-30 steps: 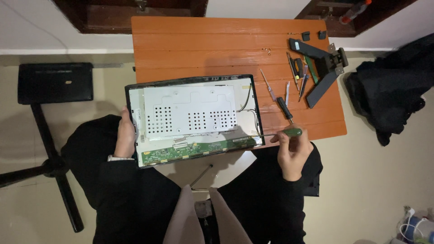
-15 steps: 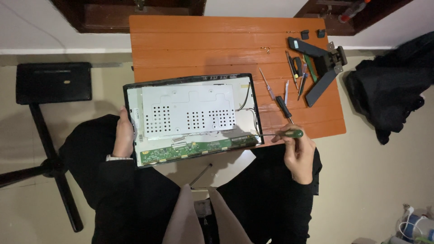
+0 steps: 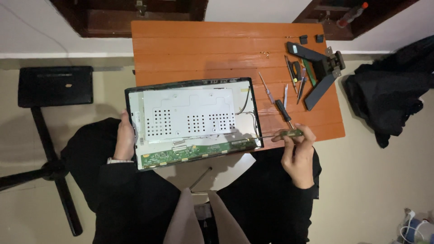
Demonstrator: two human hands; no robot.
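We see an opened monitor (image 3: 192,122), back panel exposed, overhanging the near edge of an orange surface (image 3: 203,45). Our left hand (image 3: 124,140) grips its left edge. Our right hand (image 3: 298,156) clasps a green-handled screwdriver (image 3: 282,134), its tip at the monitor's near right corner. More screwdrivers (image 3: 282,106) lie near the surface's right edge.

Bare tabletop (image 3: 199,49) beyond monitor panel (image 3: 190,117)
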